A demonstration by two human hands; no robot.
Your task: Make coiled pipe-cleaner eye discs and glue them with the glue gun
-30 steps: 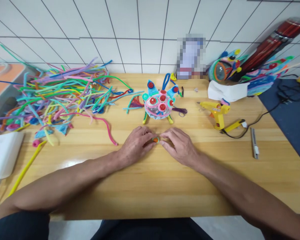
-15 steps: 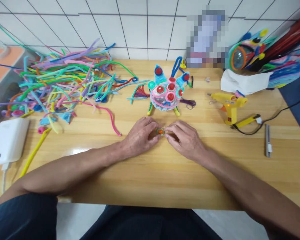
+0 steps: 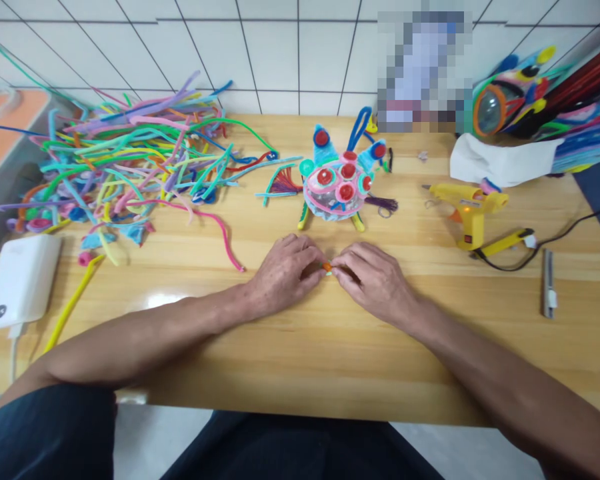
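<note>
Between my fingertips, just above the wooden table, is a small orange and green piece. My left hand grips it from the left with thumb and fingers pinched. From the right, my right hand pinches the same piece, and its far edge is partly covered by the fingers. Right behind my hands stands a colourful craft figure with red and turquoise discs, blue ears, a blue loop on top and yellow feet.
A heap of fuzzy stems covers the back left, beside a white power bank. To the right lie a yellow glue gun with its cord and a grey cutter. More bundled stems are at the back right.
The small piece has turned between my fingers, showing less of its round face. Both hands have closed in on it slightly. The whole view has shifted a little.
</note>
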